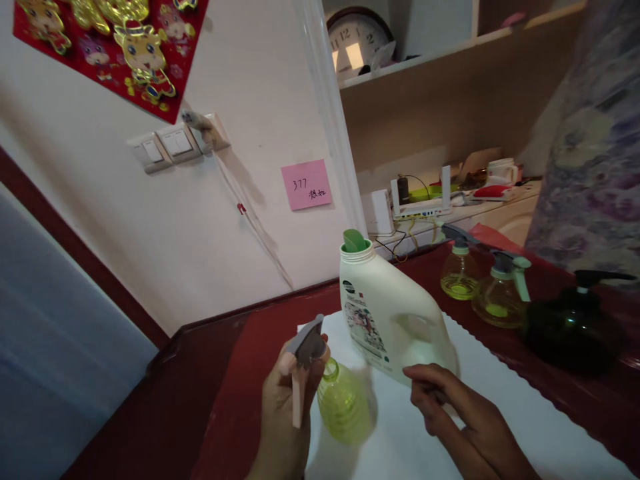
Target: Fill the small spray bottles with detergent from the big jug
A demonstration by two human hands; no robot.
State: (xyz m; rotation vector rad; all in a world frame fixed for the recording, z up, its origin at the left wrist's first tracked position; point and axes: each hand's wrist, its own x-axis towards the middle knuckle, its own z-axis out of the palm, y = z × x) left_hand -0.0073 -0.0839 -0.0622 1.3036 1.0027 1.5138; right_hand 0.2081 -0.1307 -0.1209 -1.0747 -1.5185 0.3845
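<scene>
My left hand is closed around a trigger sprayer head with a grey top and a pale pink trigger. Close beside it, a ribbed yellow-green bottle stands upright with its mouth uncovered, on a white sheet. Behind the bottle is a large pale green detergent jug, also uncapped, with something green in its mouth. In front of the jug's lower right side hovers my right hand, its fingers loosely bent and slightly apart; I see nothing in it.
At the right stand two spray bottles with yellow liquid and a dark pump bottle. A dark red tabletop lies under the sheet. Behind are a white router, cables, shelves and a wall with a pink note.
</scene>
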